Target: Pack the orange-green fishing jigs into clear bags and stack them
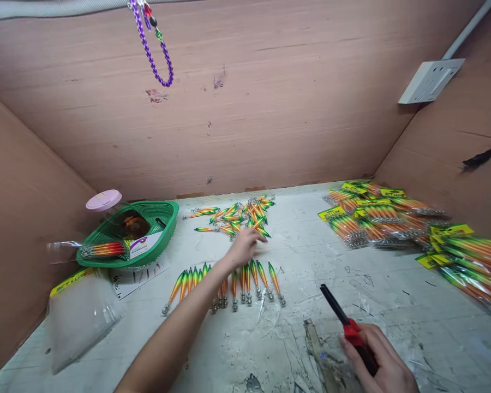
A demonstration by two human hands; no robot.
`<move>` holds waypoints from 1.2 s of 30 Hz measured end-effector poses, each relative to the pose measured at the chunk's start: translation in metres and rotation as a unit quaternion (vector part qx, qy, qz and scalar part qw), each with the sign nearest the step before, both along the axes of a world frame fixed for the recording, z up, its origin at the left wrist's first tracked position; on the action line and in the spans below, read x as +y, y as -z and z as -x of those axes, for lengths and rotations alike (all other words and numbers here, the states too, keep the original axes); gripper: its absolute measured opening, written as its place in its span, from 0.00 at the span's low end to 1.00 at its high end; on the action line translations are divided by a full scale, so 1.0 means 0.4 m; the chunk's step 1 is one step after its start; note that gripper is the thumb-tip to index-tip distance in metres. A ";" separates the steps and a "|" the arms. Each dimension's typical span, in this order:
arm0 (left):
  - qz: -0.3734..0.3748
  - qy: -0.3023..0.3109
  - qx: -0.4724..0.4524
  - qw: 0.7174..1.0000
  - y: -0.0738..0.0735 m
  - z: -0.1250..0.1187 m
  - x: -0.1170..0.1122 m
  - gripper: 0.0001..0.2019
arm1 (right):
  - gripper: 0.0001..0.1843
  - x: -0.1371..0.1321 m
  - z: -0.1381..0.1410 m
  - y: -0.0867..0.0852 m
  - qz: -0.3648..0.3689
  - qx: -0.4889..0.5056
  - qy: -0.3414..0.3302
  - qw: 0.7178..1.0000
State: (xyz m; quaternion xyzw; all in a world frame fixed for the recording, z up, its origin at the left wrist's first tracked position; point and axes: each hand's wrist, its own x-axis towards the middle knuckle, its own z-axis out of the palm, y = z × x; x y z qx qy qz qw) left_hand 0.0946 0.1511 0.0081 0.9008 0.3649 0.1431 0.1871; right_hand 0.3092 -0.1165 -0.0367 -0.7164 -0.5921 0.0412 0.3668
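My left hand (245,248) reaches over the near edge of a loose pile of orange, yellow and green squid jigs (229,212). Its fingers are apart and bent downward, with nothing visible in them. Below that forearm, a row of the same squid jigs (249,279) lies side by side, hooks toward me; the forearm hides part of the row. In my right hand (382,363), at the lower right, is a red and black long-nosed lighter (354,333). Its black nozzle points up and left, and no flame shows.
Bagged squid jigs (376,218) with yellow header cards are heaped at the right. At left stand a green basket (169,232), a pink-lidded jar (104,200) and a stack of clear bags (84,319). Board walls enclose the table; a socket (431,81) and purple chain (147,49) hang above.
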 end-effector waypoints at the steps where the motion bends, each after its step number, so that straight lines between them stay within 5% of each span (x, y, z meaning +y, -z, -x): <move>1: -0.028 -0.049 0.009 0.998 -0.004 0.019 0.024 0.19 | 0.17 0.010 -0.019 0.012 -0.013 -0.044 0.009 0.999; 5: -0.097 -0.140 0.073 0.983 -0.021 0.083 0.109 0.10 | 0.22 0.047 -0.072 0.048 -0.036 -0.226 0.057 0.972; 15: -0.117 -0.072 0.164 0.977 -0.052 0.091 0.177 0.12 | 0.17 0.049 -0.085 0.096 -0.046 -0.373 0.076 0.924; 21: -0.038 -0.101 0.105 0.989 -0.076 0.142 0.170 0.12 | 0.17 0.052 -0.090 0.114 -0.034 -0.348 0.089 0.933; 27: 0.125 -0.138 -0.041 0.982 -0.087 0.162 0.120 0.14 | 0.17 0.052 -0.084 0.103 -0.039 -0.334 0.075 0.939; 30: 0.214 -0.134 -0.138 0.958 -0.100 0.153 0.066 0.20 | 0.19 0.054 -0.076 0.087 -0.035 -0.257 0.085 0.962; 33: 0.303 -0.115 -0.219 0.920 -0.115 0.131 -0.011 0.22 | 0.19 0.065 -0.057 0.048 -0.034 -0.004 0.108 0.994; 36: 0.379 -0.096 -0.264 0.881 -0.127 0.096 -0.098 0.25 | 0.19 0.090 -0.019 -0.017 -0.036 0.282 0.106 0.953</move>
